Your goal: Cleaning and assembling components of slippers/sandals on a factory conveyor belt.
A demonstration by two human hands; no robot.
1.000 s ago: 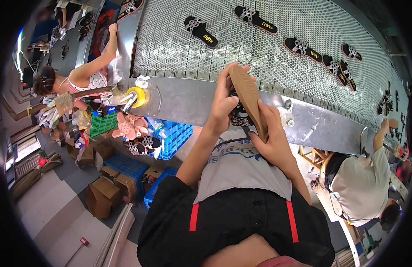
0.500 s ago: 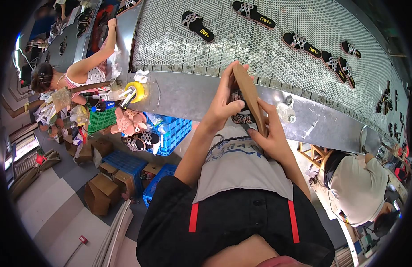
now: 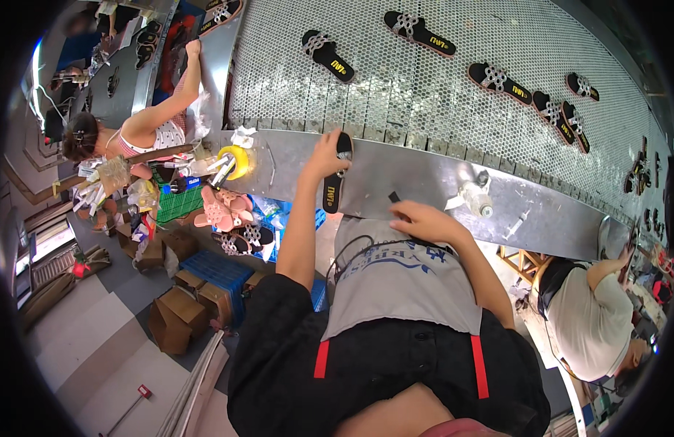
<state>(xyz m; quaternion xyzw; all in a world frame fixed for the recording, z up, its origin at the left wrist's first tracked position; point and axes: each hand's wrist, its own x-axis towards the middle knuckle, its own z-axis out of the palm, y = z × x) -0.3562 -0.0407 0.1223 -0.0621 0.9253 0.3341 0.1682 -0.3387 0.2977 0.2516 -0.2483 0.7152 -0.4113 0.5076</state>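
Observation:
My left hand (image 3: 328,154) grips a black sandal (image 3: 335,182) by its upper end and holds it over the steel ledge (image 3: 417,182) at the near edge of the perforated conveyor belt (image 3: 439,80). The sandal hangs lengthwise toward me, sole side up. My right hand (image 3: 423,220) is lower and to the right, fingers loosely curled, holding nothing, just above my grey apron (image 3: 402,280). Several black sandals with patterned straps (image 3: 328,52) lie spread on the belt beyond.
A yellow tape roll (image 3: 238,162) and a bottle (image 3: 475,197) sit on the ledge. Blue crates (image 3: 220,269), cardboard boxes (image 3: 173,324) and pink sandals (image 3: 219,207) crowd the floor at left. One person (image 3: 144,127) works at far left, another (image 3: 592,320) at right.
Both hands held a sandal together near my chest. Now the right hand has let go and dropped back, while the left has carried the sandal out to the ledge.

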